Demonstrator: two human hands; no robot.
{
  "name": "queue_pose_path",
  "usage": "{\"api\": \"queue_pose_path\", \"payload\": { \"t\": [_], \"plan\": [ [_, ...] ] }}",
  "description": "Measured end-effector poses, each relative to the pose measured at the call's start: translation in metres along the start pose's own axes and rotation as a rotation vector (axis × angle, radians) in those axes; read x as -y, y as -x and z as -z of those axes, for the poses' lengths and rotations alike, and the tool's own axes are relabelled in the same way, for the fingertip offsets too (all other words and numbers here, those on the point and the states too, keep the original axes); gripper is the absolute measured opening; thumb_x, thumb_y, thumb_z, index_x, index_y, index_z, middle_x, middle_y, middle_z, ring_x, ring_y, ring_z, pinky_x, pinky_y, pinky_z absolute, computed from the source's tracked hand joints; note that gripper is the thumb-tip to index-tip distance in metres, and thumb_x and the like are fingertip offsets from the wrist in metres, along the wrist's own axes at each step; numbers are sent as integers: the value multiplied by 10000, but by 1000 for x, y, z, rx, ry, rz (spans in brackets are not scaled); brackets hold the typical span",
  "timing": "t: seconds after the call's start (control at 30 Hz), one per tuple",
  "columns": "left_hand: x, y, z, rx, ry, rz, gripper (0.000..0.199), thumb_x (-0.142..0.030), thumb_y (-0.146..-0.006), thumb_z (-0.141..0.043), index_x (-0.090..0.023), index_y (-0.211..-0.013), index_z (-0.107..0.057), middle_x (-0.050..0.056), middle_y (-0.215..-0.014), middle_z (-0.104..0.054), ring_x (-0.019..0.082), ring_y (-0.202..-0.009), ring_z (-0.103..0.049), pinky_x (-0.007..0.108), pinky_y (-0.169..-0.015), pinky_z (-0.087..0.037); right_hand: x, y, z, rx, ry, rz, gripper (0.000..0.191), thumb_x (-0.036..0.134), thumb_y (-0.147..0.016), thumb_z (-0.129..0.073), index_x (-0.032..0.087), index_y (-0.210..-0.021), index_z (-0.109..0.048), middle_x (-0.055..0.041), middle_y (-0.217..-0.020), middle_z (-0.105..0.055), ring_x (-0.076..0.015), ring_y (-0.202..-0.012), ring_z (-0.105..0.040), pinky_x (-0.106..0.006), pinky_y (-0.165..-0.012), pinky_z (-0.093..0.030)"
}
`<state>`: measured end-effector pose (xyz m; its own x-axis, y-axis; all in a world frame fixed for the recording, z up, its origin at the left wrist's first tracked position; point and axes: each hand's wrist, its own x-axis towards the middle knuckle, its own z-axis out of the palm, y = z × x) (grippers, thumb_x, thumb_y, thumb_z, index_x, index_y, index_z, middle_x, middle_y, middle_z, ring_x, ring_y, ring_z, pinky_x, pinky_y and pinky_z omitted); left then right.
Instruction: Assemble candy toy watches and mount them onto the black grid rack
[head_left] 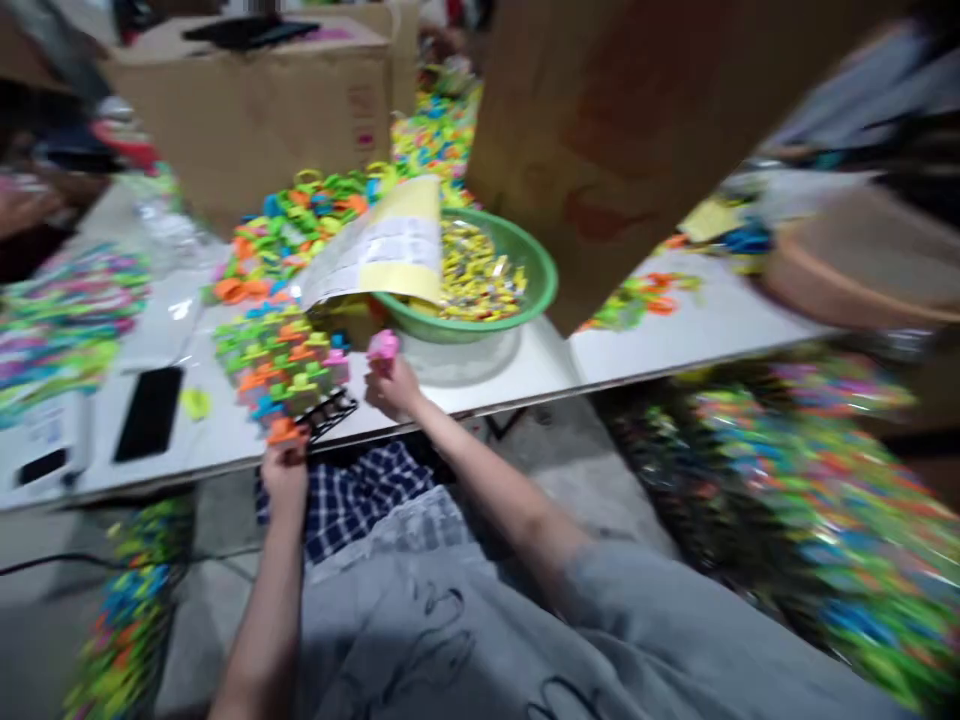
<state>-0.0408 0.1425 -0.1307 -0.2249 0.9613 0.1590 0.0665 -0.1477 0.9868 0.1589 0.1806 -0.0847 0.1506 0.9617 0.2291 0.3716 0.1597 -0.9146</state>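
My left hand [285,468] grips an orange plastic piece [283,432] at the front edge of the white table [675,340]. My right hand [391,388] holds a pink plastic piece [383,346] just above the table. Between the hands lies a black grid tray [330,412] packed with several coloured plastic pieces [279,366]. Behind it a green bowl [541,282] holds small yellow items, with a yellow and white bag [382,250] lying over its rim. The picture is blurred by motion.
A black phone [150,412] lies on the table at left. Heaps of coloured plastic pieces [300,215] cover the table's far side. Cardboard boxes stand at the back [247,110] and right [600,140]. More coloured pieces [810,500] pile up below the table at right.
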Motion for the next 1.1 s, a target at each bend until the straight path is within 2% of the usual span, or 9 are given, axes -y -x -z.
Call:
{"api": "queue_pose_path", "payload": {
  "t": [0.07, 0.13, 0.23, 0.33, 0.47, 0.57, 0.73, 0.9, 1.1],
  "plan": [
    [2, -2, 34, -26, -131, -24, 210, -333, -759, -669, -134, -823, -654, 43, -855, -658, 184, -859, -607, 408, -881, -469, -7, 18, -13, 24, -114, -5, 145, 186, -781, -496, 134, -892, -574, -76, -874, -628, -202, -807, -584, -351, -787, -481],
    [5, -2, 45, -18, -208, -41, 181, -331, -702, -699, -153, -706, -666, 37, -770, -671, 196, -834, -613, 397, -901, -452, -7, 35, -24, 82, -215, 19, 180, 252, -793, -516, 143, -918, -586, -82, -896, -633, -206, -828, -601, -352, -792, -488],
    [11, -3, 42, 6, -241, -56, 199, -365, -708, -668, -167, -708, -673, 48, -796, -686, 207, -851, -622, 379, -886, -460, 2, 54, -32, 85, -286, 56, 210, 320, -811, -538, 165, -939, -600, -80, -917, -643, -205, -852, -619, -341, -790, -504],
    [12, -1, 38, 16, -242, -60, 233, -396, -719, -652, -164, -711, -666, 58, -802, -687, 208, -848, -629, 371, -866, -472, 9, 59, -34, 81, -275, 114, 223, 343, -838, -533, 177, -968, -606, -85, -935, -656, -209, -882, -627, -351, -808, -512],
    [6, 1, 39, 23, -226, -54, 256, -415, -728, -642, -160, -728, -664, 60, -803, -683, 201, -822, -634, 357, -837, -484, 9, 58, -47, 227, -197, 290, 218, 309, -876, -478, 177, -996, -603, -109, -1018, -645, -221, -968, -610, -391, -869, -498],
    [-1, 2, 39, 33, -210, -31, 251, -406, -724, -645, -159, -755, -674, 60, -808, -691, 200, -803, -641, 344, -808, -495, 6, 58, -63, 285, -165, 383, 221, 291, -899, -446, 177, -1023, -588, -122, -1071, -628, -220, -1024, -587, -403, -900, -485],
    [-5, 6, 35, 10, -188, 0, 230, -383, -703, -657, -160, -755, -673, 57, -807, -701, 197, -782, -646, 330, -778, -506, -3, 59, -80, 299, -108, 433, 218, 231, -889, -431, 179, -1056, -560, -126, -1081, -609, -231, -1063, -550, -436, -936, -463],
    [1, 11, 33, -9, -166, 20, 233, -381, -723, -638, -156, -767, -674, 68, -839, -698, 202, -814, -648, 344, -811, -501, -5, 61, -76, 301, -34, 412, 290, 160, -870, -373, 164, -1134, -493, -144, -1062, -590, -247, -1011, -545, -456, -892, -469],
    [10, 11, 38, -2, -154, 29, 228, -380, -714, -654, -162, -775, -681, 81, -892, -699, 227, -908, -642, 364, -865, -487, 0, 63, -72, 323, 4, 399, 266, 180, -902, -343, 163, -1132, -476, -148, -1054, -589, -250, -1003, -543, -455, -902, -461]
  ]
}}
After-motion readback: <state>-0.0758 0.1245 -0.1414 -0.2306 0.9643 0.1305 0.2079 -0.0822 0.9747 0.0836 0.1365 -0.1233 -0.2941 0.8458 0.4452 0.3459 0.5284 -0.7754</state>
